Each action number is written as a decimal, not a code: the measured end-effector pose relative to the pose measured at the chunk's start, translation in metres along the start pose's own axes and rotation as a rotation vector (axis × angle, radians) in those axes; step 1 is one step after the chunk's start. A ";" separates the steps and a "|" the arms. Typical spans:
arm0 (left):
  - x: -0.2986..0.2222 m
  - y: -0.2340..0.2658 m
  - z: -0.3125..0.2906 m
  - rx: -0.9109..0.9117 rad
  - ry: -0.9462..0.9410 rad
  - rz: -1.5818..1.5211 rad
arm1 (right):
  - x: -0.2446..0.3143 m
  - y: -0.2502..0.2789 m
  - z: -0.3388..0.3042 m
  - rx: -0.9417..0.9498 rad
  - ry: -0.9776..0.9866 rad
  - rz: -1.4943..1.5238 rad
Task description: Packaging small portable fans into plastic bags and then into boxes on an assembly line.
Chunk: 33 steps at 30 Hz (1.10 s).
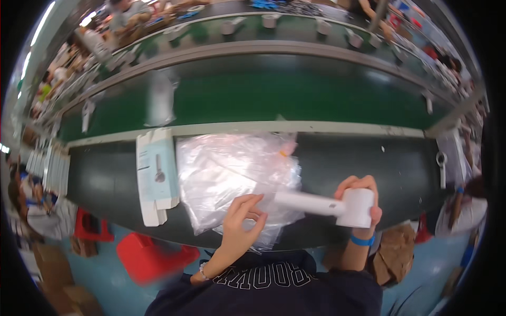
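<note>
My right hand (373, 213) is wrapped round the thick cylindrical head of a white handheld appliance (311, 203). Its long handle points left over a pile of clear plastic bags (221, 168). Close to the handle's end, my left hand (242, 221) is over the near edge of the bags, thumb and fingers apart. Whether its fingertips touch the film cannot be made out. Left of the pile lies a flat light-blue and white carton (157, 174) with a picture of a handled device and its flaps showing.
Beyond the bench runs a green conveyor belt (226, 87) carrying a bagged white item (161, 97). White appliances stand on a farther line. Flat cartons (47, 163) are stacked at the left end. A red stool (145, 258) and brown paper (394, 255) are below the bench. Other people work around.
</note>
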<state>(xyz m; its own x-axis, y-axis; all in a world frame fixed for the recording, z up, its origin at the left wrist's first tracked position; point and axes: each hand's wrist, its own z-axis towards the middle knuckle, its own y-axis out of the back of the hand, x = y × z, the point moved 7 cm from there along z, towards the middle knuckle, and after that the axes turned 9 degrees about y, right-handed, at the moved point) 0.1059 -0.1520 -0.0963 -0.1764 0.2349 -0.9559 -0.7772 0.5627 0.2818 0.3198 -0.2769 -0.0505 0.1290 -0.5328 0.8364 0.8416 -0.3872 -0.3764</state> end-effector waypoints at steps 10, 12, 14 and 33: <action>-0.026 -0.025 -0.007 0.178 -0.297 0.120 | 0.010 -0.011 -0.013 0.065 -0.028 -0.114; -0.032 -0.027 -0.009 0.183 -0.337 0.113 | 0.015 -0.011 -0.016 0.043 -0.030 -0.164; -0.033 -0.030 -0.010 0.215 -0.330 0.095 | 0.014 -0.014 -0.022 0.096 -0.085 -0.161; -0.018 -0.054 -0.020 0.556 0.014 -0.533 | -0.006 -0.035 -0.045 -0.024 -0.089 -0.574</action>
<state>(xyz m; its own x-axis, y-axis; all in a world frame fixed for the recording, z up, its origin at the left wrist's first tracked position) 0.1388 -0.2023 -0.0962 0.1262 -0.1879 -0.9740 -0.3422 0.9134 -0.2205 0.2659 -0.2940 -0.0601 -0.3001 -0.1674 0.9391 0.7776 -0.6131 0.1391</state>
